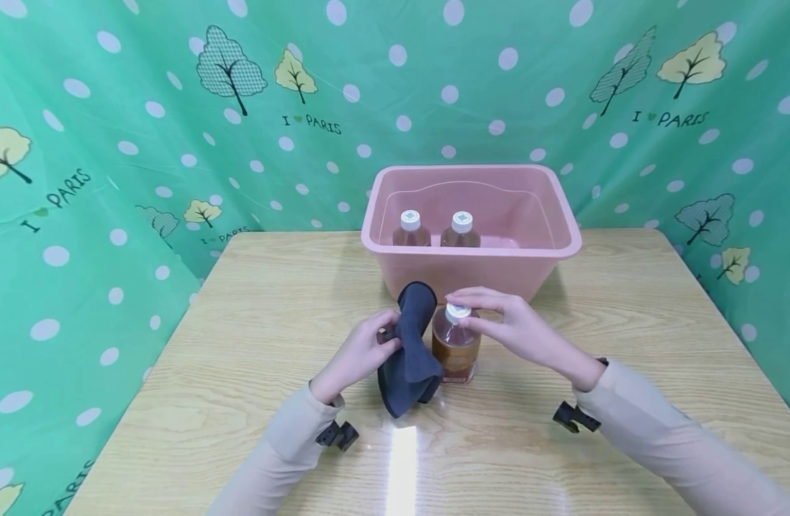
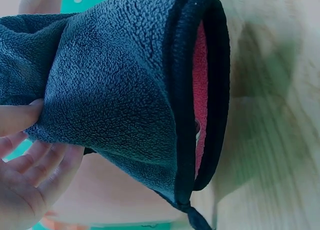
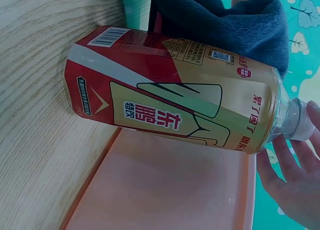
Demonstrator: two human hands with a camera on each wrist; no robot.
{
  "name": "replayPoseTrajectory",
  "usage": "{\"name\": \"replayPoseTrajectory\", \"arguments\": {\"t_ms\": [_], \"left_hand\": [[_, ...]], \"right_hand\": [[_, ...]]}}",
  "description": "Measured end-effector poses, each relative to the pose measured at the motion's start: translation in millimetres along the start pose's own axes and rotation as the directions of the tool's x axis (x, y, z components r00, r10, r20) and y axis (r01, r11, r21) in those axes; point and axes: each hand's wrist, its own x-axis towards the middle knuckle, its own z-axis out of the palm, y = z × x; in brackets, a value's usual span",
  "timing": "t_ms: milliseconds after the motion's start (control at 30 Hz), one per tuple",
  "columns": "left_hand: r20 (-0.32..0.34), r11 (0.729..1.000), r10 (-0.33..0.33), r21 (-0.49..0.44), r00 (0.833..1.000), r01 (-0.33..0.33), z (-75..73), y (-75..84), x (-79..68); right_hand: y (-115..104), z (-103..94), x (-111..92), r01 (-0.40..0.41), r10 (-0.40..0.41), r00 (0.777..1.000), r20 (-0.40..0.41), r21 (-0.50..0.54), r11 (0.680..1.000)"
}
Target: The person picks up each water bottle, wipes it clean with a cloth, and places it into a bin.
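Observation:
My right hand (image 1: pixel 507 326) pinches the white cap of a drink bottle (image 1: pixel 456 351), which stands upright on the table before the pink bin. In the right wrist view the bottle (image 3: pixel 170 90) shows a gold and red label with a barcode. From my left hand (image 1: pixel 365 347) hangs a dark grey-blue cloth (image 1: pixel 411 358), gripped between thumb and fingers just left of the bottle. The left wrist view shows the cloth (image 2: pixel 120 75) as a fuzzy fabric with black edging and a red-pink inner side.
The pink bin (image 1: pixel 472 252) stands at the table's back. Inside it are two more white-capped bottles, one at the left (image 1: pixel 411 231) and one near the middle (image 1: pixel 462 231). A green polka-dot curtain (image 1: pixel 395 93) hangs behind the wooden table (image 1: pixel 253 344).

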Motion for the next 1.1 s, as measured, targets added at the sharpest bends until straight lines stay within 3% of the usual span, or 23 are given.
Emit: {"name": "replayPoseTrajectory", "arguments": {"t_ms": [567,1100], "left_hand": [[-0.019,0.999,0.026,-0.024,0.999,-0.026,3.6,16.2,11.1],[0.013,0.993,0.082,0.083,0.997,-0.083,4.7,20.9,14.0]], "right_hand": [[3,2.0,-2,0.028,-0.028,0.999,-0.039,0.0,1.0],[4,4.8,-5,0.054,-0.055,0.995,-0.08,-0.007,0.999]]}}
